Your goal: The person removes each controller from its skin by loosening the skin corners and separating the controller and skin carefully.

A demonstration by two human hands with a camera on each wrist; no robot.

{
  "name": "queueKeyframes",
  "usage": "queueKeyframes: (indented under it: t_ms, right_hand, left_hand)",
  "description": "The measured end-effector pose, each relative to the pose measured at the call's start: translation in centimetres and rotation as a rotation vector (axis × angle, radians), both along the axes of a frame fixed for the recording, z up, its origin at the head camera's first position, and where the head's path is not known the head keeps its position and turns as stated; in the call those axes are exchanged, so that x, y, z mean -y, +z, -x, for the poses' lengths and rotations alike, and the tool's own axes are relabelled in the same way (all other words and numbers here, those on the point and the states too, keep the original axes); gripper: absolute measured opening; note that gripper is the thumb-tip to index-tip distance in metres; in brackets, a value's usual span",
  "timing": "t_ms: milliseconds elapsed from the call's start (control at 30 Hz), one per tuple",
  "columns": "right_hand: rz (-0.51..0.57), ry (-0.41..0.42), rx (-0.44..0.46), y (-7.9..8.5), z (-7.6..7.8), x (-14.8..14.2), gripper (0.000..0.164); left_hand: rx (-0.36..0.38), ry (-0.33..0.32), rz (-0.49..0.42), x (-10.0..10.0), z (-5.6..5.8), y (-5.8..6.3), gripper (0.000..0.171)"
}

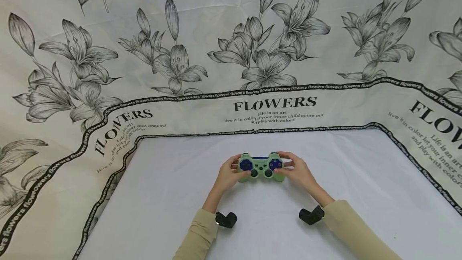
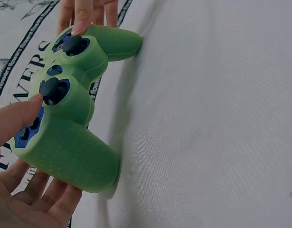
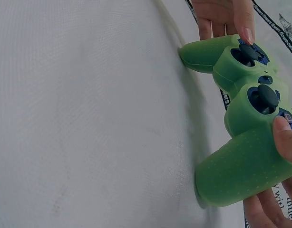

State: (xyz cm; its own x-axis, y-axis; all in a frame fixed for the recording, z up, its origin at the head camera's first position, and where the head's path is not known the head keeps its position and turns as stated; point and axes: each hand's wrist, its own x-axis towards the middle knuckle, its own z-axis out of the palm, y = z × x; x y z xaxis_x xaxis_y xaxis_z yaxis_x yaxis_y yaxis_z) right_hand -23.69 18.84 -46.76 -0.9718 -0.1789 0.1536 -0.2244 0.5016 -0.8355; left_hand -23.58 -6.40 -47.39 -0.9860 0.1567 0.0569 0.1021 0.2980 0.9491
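A game controller (image 1: 261, 168) in a light green sleeve, with dark blue faces and two black thumbsticks, is held between both hands above the white cloth. My left hand (image 1: 228, 172) grips its left side, the thumb on top near the left stick and the fingers beneath and behind. On the other side my right hand (image 1: 296, 170) grips it, with the thumb by the face buttons. In the left wrist view the controller (image 2: 79, 147) shows its grip ends close to or touching the cloth. The right wrist view shows the controller (image 3: 241, 161) from its other side.
A white cloth (image 1: 173, 196) covers the flat surface. Behind and beside it hangs a fabric (image 1: 274, 109) printed with flowers and lettering. Black wrist cameras (image 1: 226, 220) are strapped at both sleeve cuffs.
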Motion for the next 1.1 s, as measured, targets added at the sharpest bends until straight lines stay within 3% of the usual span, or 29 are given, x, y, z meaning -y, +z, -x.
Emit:
queueKeyframes:
  t_ms: [600, 900, 1100]
  right_hand:
    - [0.014, 0.016, -0.01, 0.42, -0.54, 0.04, 0.063]
    - [0.037, 0.025, -0.033, 0.36, -0.72, -0.04, 0.061]
    - [0.074, 0.053, -0.022, 0.2, -0.81, -0.22, 0.06]
  left_hand:
    - [-0.041, -0.035, -0.067, -0.02, 0.18, -0.26, 0.057]
    - [-0.052, -0.017, -0.098, -0.19, -0.21, -0.74, 0.055]
    - [-0.059, -0.02, -0.139, -0.22, -0.68, -0.38, 0.052]
